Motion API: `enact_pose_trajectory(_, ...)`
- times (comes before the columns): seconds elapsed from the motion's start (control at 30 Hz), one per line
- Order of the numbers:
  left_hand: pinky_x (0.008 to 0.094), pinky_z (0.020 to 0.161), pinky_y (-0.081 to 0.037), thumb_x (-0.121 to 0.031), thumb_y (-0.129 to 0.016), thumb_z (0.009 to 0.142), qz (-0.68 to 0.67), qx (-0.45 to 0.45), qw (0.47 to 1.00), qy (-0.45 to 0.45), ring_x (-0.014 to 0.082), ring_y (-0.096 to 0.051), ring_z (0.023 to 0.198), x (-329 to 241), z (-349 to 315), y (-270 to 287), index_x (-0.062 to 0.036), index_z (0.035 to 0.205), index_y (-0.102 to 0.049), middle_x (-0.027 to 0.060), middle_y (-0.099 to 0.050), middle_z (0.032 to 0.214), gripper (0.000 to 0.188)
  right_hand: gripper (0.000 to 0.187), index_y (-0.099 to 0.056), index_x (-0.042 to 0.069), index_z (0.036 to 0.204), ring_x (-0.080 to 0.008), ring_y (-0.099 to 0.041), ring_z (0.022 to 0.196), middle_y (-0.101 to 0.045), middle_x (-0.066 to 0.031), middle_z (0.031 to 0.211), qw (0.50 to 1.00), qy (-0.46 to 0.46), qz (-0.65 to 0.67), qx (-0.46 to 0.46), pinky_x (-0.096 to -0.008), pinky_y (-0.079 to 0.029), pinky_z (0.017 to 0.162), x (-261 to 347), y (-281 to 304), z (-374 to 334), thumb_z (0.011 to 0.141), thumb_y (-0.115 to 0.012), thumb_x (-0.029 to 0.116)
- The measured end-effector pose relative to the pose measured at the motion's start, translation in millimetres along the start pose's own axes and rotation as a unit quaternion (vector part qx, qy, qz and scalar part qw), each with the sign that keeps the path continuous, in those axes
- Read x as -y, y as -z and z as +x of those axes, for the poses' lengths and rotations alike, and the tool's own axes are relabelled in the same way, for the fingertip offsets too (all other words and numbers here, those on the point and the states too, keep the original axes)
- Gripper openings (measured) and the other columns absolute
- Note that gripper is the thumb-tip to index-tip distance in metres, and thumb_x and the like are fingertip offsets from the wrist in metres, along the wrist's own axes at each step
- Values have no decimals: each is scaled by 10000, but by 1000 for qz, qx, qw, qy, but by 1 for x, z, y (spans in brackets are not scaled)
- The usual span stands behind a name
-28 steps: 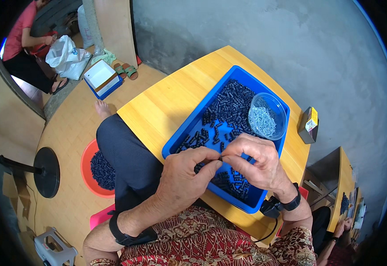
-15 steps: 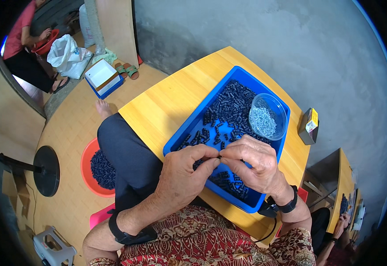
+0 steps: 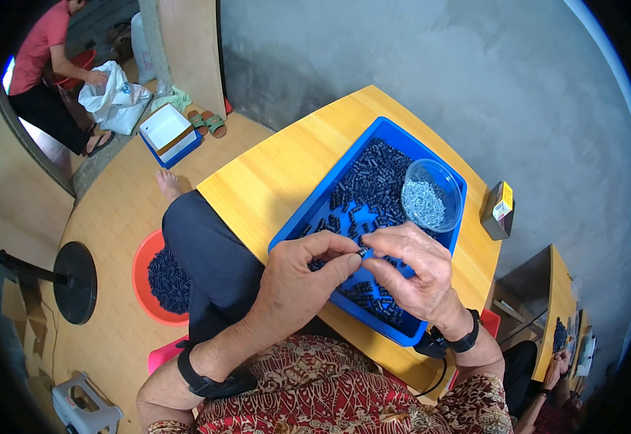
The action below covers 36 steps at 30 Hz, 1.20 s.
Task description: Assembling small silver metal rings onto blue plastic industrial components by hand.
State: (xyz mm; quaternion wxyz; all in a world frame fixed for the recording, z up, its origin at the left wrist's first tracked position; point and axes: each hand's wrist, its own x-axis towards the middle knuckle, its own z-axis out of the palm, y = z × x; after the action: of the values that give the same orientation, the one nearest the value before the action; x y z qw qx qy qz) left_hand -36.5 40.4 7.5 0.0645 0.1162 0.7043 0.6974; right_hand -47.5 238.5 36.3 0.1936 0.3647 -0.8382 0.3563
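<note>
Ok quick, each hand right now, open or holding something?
Left hand: closed, pinching a small dark piece.
Right hand: partly open beside it, apparently holding nothing.

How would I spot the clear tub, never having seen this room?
Find the yellow table, then the blue tray on it. Near the tray's far right corner sits a round, clear tub, set apart from the black pieces beside it by its silvery contents.

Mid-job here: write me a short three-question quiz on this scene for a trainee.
1. True or false: the clear bowl sits inside the blue tray.
2. What does the left hand pinch? A) a spoon B) a small black part C) a brush
3. How many green slippers lie beside the white box?

Key: 1. True; 2. B; 3. Two.
</note>
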Motion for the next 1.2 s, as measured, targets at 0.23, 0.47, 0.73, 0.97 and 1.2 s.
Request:
enact_pose_trajectory(0.23, 217, 780, -502, -116, -703, 945, -78, 16, 996, 35, 57, -611, 862, -2, 0, 1, 4, 1051, -708, 16, -708, 934, 160, 433, -672, 9, 1054, -279, -660, 844, -675, -128, 980, 992, 74, -102, 7, -368, -512, 705, 6, 3, 4, 673, -870, 68)
enact_pose_trajectory(0.47, 219, 786, -501, -105, -703, 940, -79, 15, 996, 50, 57, -604, 862, 2, -1, -2, 15, 1029, -710, 10, -702, 923, 150, 376, -664, -9, 1000, -263, -650, 812, -660, -109, 939, 976, 133, -170, 0, -366, -492, 688, 4, -5, 3, 666, -829, 49)
enact_pose_trajectory(0.73, 224, 792, -500, -115, -711, 936, -71, 17, 996, 53, 60, -600, 863, 0, -1, 1, 17, 1039, -715, 7, -702, 928, 167, 352, -667, -14, 977, -255, -651, 785, -665, -110, 918, 978, 130, -166, -13, -361, -495, 681, 3, -7, 2, 657, -806, 32)
enact_pose_trajectory(0.97, 226, 801, -504, -122, -723, 931, -102, 17, 993, 64, 67, -610, 872, -1, -2, 1, 12, 1069, -718, 17, -708, 948, 193, 339, -669, 11, 972, -262, -662, 791, -673, -109, 923, 984, 110, -142, -20, -362, -492, 673, 3, -4, 2, 680, -836, 56)
enact_pose_trajectory(1.2, 218, 818, -502, -126, -711, 941, -95, 32, 993, 69, 68, -619, 879, -2, 0, 0, 11, 1078, -716, 20, -711, 955, 194, 309, -652, 17, 917, -254, -638, 750, -647, -97, 865, 980, 141, -140, -16, -360, -477, 646, 4, -2, 7, 656, -816, 16)
